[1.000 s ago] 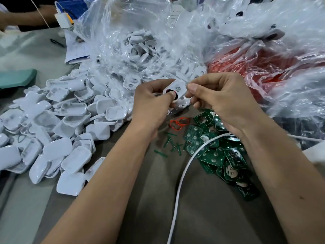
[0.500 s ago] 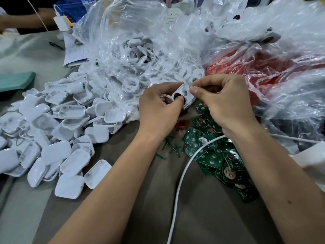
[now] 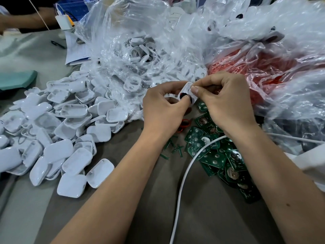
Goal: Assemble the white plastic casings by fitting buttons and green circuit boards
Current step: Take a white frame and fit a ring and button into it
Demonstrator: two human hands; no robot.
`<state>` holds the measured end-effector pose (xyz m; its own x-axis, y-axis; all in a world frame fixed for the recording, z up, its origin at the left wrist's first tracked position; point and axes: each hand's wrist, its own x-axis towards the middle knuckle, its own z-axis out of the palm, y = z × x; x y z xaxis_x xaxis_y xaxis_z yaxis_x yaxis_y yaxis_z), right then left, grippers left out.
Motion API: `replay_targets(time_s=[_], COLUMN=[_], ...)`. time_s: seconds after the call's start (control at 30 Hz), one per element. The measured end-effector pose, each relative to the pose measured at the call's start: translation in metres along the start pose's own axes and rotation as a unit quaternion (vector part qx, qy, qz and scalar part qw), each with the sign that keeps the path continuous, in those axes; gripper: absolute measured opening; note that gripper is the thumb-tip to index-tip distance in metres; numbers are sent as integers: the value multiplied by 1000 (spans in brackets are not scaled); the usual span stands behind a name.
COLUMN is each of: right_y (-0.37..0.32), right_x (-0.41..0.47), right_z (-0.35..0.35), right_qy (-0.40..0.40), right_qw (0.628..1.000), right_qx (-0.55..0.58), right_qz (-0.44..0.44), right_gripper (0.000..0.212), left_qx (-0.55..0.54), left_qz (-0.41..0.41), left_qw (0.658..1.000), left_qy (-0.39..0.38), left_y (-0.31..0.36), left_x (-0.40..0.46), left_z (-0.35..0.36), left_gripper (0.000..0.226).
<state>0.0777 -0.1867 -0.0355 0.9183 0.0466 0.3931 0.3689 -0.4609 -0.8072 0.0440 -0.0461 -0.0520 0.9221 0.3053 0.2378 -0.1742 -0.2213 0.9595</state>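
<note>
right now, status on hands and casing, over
Both hands, left and right, pinching one casing. Button going in at left thumb. Boards wait below right wrist. Cable between forearms, nothing blocking.

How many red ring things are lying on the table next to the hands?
1 that I can clearly see: a red ring on the table just below the left hand, beside the green circuit boards. More may be hidden under the hands.

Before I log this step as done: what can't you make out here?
All in the head view:
- Button seating in the held casing: left hand thumb covers the dark hole.
- Casing's back face: right hand fingers hide it.
- Red parts in the bag: blurred by crinkled plastic.
</note>
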Motion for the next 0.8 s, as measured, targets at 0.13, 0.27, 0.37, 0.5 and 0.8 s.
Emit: replay_targets(time_s=[0.13, 0.27, 0.37, 0.5, 0.8], right_y=[-1, -1, -2, -4, 1], right_x=[-2, -3, -4, -5, -1], right_z=[2, 4, 4, 4, 1], right_qy=[11, 5, 8, 16, 1], right_qw=[1000, 1000, 1000, 1000, 994], right_qx=[-18, 5, 3, -11, 95], right_qz=[-10, 9, -3, -14, 58], right_gripper=[8, 5, 4, 4, 26], left_qx=[-26, -56, -60, -64, -69], left_qz=[-11, -27, -36, -39, -31], left_qw=[1000, 998, 998, 997, 997], left_qy=[0, -2, 1, 4, -13], left_y=[-1, -2, -1, -1, 1], left_x=[0, -2, -3, -2, -2], left_z=[0, 2, 4, 4, 2], left_gripper=[25, 26, 25, 26, 26])
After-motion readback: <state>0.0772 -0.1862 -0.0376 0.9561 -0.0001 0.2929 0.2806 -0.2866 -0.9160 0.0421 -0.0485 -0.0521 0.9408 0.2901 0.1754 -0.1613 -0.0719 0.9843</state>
